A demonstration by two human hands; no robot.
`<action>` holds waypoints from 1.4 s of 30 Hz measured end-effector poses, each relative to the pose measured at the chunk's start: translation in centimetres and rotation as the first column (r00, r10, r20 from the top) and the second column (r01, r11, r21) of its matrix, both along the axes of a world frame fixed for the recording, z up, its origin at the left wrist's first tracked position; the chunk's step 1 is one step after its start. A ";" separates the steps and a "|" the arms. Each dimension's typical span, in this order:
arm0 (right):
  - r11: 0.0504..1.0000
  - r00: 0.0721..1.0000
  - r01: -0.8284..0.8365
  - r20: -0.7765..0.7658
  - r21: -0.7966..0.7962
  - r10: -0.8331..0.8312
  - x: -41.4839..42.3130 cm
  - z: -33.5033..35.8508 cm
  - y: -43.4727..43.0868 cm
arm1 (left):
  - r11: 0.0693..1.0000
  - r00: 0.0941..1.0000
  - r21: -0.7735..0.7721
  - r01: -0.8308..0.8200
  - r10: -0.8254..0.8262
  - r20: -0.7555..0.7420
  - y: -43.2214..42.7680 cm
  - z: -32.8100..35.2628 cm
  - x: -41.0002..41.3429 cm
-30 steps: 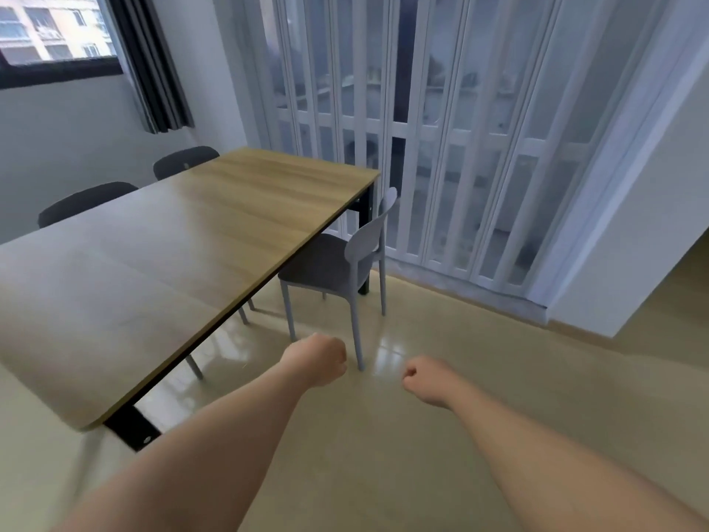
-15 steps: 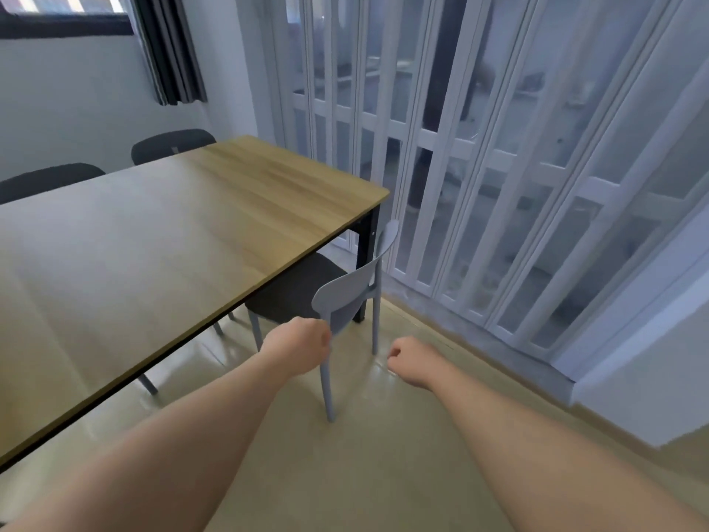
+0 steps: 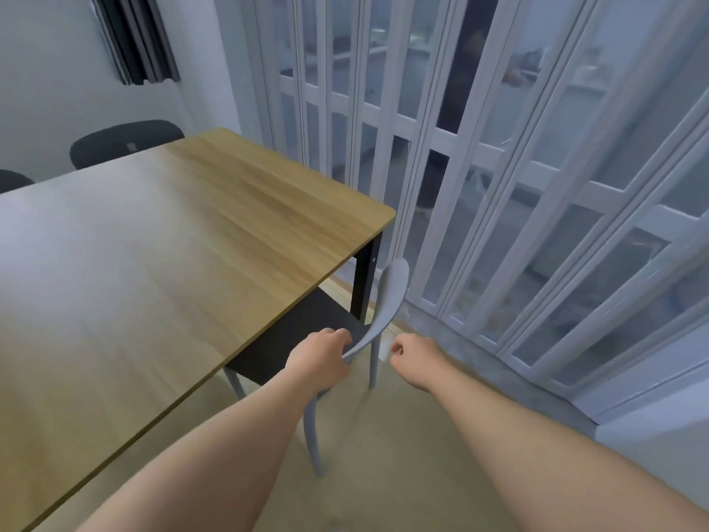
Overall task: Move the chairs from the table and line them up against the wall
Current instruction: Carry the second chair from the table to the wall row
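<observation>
No text, brand or number can be read here. The dark chair (image 3: pixel 126 142) at the far side bears a small pale patch on its backrest — possibly a label — too blurred to read.

- To your right stands a white folding partition (image 3: pixel 498 186) with glazed panels.
- Ahead left, a dark curtain (image 3: pixel 142 36) hangs against the pale wall (image 3: pixel 57 90).
- The floor (image 3: pixel 403 474) below you is beige.
</observation>
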State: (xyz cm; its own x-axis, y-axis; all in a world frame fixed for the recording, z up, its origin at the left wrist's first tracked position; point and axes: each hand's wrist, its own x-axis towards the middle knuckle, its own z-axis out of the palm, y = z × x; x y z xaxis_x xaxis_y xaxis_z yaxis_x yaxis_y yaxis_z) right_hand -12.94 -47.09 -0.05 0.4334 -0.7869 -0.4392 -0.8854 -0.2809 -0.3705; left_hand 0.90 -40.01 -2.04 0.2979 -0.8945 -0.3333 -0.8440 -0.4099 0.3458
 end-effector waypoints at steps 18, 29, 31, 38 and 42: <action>0.780 0.782 -0.605 -0.304 -0.159 0.545 4.2 -5.6 -13.4 | 0.975 0.990 0.181 -0.132 0.119 0.077 -7.7 -5.5 -1.3; 0.710 0.740 -0.671 -0.262 -0.214 0.620 2.2 -5.6 -15.0 | 0.905 0.928 0.285 -0.315 0.357 -0.107 -8.2 -5.2 -3.8; 0.716 0.739 -0.671 -0.251 -0.195 0.625 1.1 -5.4 -14.9 | 0.911 0.932 0.280 -0.303 0.345 -0.113 -8.0 -5.5 -4.6; 0.745 0.759 -0.642 -0.290 -0.182 0.583 -3.4 -5.4 -13.4 | 0.950 0.992 0.290 -0.117 0.124 -0.004 -7.2 -5.9 -7.6; 0.759 0.780 -0.617 -0.294 -0.209 0.553 -5.3 -5.8 -11.0 | 0.967 0.997 0.246 -0.059 0.047 0.054 -5.2 -6.0 -8.5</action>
State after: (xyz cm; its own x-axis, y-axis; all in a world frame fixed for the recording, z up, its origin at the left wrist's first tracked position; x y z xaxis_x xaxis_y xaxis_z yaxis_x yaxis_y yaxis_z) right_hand -18.27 -58.10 -5.85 0.7764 -0.5083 -0.3726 -0.5565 -0.8304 -0.0269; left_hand -7.64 -45.26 -8.04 0.3635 -0.7684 -0.5267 -0.8315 -0.5226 0.1884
